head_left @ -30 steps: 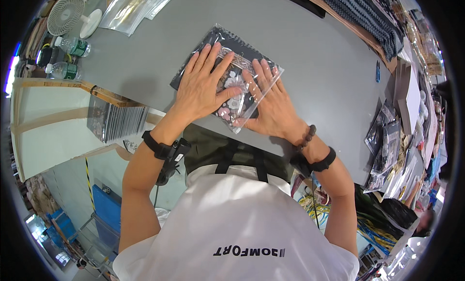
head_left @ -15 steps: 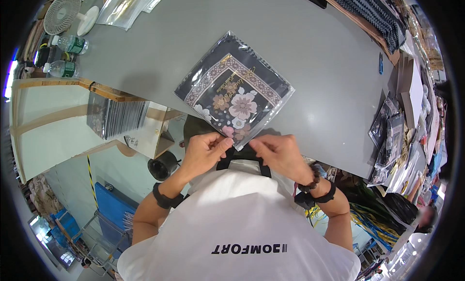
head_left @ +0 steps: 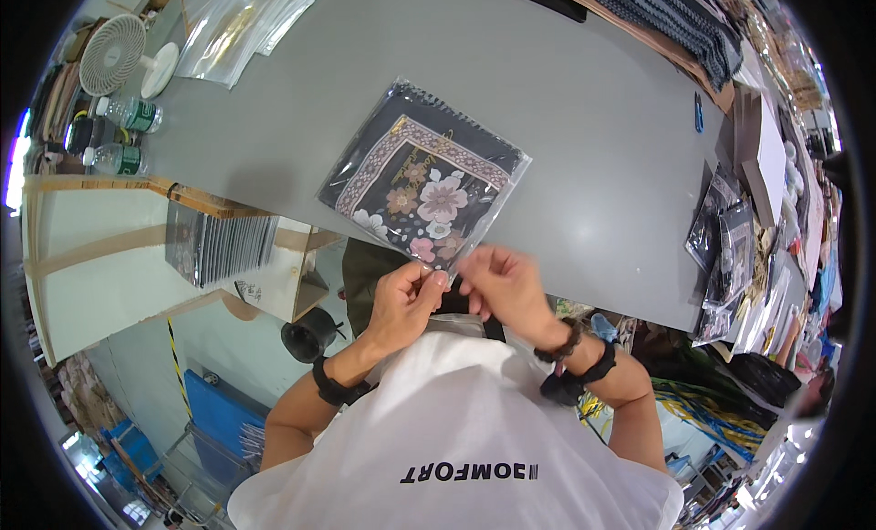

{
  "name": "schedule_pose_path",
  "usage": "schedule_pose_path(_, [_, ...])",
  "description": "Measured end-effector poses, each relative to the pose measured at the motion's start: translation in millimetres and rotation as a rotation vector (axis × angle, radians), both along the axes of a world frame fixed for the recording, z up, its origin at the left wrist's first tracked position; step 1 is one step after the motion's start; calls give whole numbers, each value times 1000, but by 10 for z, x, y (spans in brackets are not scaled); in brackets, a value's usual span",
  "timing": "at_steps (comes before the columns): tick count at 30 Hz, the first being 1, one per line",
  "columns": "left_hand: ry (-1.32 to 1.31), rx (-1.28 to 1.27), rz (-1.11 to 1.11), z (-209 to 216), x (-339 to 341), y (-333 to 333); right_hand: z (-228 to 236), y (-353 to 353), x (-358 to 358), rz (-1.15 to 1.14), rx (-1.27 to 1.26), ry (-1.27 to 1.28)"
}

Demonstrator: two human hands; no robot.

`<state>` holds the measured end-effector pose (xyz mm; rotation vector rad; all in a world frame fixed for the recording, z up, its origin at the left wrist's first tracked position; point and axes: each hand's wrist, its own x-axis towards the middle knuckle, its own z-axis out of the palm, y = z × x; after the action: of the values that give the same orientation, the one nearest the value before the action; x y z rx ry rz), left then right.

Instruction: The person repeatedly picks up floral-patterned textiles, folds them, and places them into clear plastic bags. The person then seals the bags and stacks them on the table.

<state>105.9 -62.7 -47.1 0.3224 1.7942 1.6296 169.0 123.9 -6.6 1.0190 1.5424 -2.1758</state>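
Observation:
A clear plastic bag (head_left: pixel 497 210) holds a folded dark scarf (head_left: pixel 442 199) with pink, white and tan flowers and a patterned border. It lies cornerwise over the table's near edge, its near corner just in front of my body. My left hand (head_left: pixel 400 302) pinches that corner between thumb and fingers. On the bag's right edge, close to the same corner, my right hand (head_left: pixel 506 293) has its curled fingers at the edge; motion blurs them slightly.
A grey table (head_left: pixel 602 165) spreads ahead. At left stand a white fan (head_left: pixel 114 55), two bottles (head_left: pixel 119 158) and a carton (head_left: pixel 100 247) with a row of packed bags (head_left: pixel 224 242). Empty-looking clear bags (head_left: pixel 233 37) lie far left; more packets (head_left: pixel 730 247) and a blue cutter (head_left: pixel 699 113) lie right.
The bagged scarf has shifted slightly left and turned a little in the picture. My right hand has moved left and up to the bag's edge, nearer my left hand, which keeps its pinch.

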Motion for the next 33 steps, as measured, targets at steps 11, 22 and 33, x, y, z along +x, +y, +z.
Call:
schedule_pose_path(11, [230, -95, -643, 84, -314, -104, -31, 817, -405, -82, 319, 333])
schedule_pose_path(22, [221, 47, -523, 233, -885, 341, 1055, 2951, 1728, -984, 909, 690])
schedule_pose_path(33, [417, -101, -521, 522, -1346, 1094, 463, 4030, 1869, -606, 2000, -4])
